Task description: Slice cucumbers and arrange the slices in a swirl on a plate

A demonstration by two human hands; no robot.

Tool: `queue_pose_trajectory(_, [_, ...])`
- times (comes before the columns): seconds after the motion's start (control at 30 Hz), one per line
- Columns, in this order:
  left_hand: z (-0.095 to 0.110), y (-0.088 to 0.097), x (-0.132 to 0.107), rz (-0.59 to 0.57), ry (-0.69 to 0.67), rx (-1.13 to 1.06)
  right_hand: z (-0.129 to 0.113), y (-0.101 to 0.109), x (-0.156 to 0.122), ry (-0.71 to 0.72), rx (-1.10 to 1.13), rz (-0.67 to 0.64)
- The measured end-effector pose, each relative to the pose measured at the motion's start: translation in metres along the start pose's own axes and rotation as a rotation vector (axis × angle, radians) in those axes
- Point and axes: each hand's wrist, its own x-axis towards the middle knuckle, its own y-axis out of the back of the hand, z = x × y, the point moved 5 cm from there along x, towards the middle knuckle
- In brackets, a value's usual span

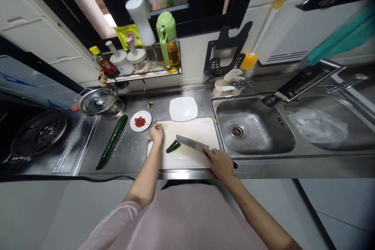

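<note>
On the white cutting board (187, 162) lies a short dark green piece of cucumber (173, 146). My right hand (220, 163) is closed round the black handle of a kitchen knife (191, 143). The blade points left across the board, its tip just beside the cucumber piece. My left hand (156, 133) is at the board's upper left corner, fingers pinched together at a thin pale cucumber slice (164, 126). Another slice (214, 120) rests at the board's upper right edge. A whole cucumber (112, 142) lies on the steel counter at the left.
A small plate (149, 118) of chopped red pieces and a white square plate (183, 109) stand behind the board. Cucumber scraps (150, 104) lie farther back. A lidded steel pot (113, 106) is at the left, the sink (254, 125) at the right. Bottles stand on a wall rack (152, 73).
</note>
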Motion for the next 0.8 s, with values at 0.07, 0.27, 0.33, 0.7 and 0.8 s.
queue_pose_trajectory(0.07, [0.0028, -0.0008, 0.0003, 0.0, -0.018, 0.009, 0.0007, 0.0004, 0.001, -0.006, 0.002, 0.0])
queue_pose_trajectory(0.27, [0.0096, -0.0003, 0.0003, 0.012, -0.062, 0.019, 0.0016, -0.0006, 0.0037, -0.014, -0.008, -0.002])
queue_pose_trajectory(0.33, [0.0103, -0.0006, 0.0008, 0.013, -0.069, 0.025, 0.0013, -0.0003, 0.004, -0.015, -0.011, 0.001])
queue_pose_trajectory(0.7, [0.0107, -0.0038, 0.0039, 0.012, -0.107, 0.046, 0.0027, 0.0014, 0.0056, -0.028, 0.009, -0.03])
queue_pose_trajectory(0.8, [0.0112, -0.0042, 0.0046, 0.011, -0.122, 0.055, 0.0022, 0.0005, 0.0057, -0.033, 0.016, -0.029])
